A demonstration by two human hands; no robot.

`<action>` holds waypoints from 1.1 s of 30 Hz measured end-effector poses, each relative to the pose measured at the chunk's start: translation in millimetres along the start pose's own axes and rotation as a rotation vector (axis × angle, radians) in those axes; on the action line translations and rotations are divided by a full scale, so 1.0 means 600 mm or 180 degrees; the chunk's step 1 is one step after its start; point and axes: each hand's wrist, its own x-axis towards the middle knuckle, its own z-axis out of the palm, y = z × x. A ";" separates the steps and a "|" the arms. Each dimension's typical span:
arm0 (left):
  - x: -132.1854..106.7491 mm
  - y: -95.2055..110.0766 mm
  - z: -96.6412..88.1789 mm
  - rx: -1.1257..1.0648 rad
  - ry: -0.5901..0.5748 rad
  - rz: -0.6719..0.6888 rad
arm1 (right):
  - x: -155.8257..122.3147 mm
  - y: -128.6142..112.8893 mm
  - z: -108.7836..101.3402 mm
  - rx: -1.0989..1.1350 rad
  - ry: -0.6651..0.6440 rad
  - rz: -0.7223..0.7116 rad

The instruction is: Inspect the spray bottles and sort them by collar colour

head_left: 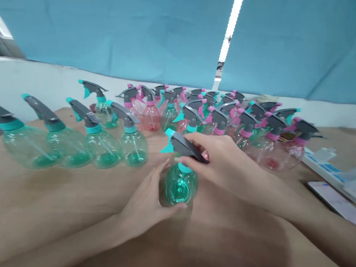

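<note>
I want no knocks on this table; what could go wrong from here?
The right hand grips the green bottle by its spray head, so it might tip toward the cupped left hand. A pink bottle near the right forearm might topple. The phone could get nudged.

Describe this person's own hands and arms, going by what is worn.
The left hand and right hand are both bare: no gloves, and no rings that show. The left forearm and right forearm show no sleeve, watch or bracelet. Blur hides finer details such as the nails.
</note>
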 end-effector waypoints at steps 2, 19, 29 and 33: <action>0.008 0.020 0.018 -0.0152 -0.0161 0.0174 | -0.026 0.005 -0.012 0.0165 -0.0003 -0.0096; 0.081 0.095 0.129 -0.0717 -0.1024 0.0802 | -0.128 0.129 -0.019 0.1991 0.0029 0.0300; 0.105 0.079 0.126 -0.0371 -0.1077 0.0794 | -0.111 0.146 0.030 0.2185 0.0761 0.0348; 0.094 0.037 0.105 0.0459 -0.1180 0.0545 | -0.092 0.149 0.026 0.2250 0.0781 0.0026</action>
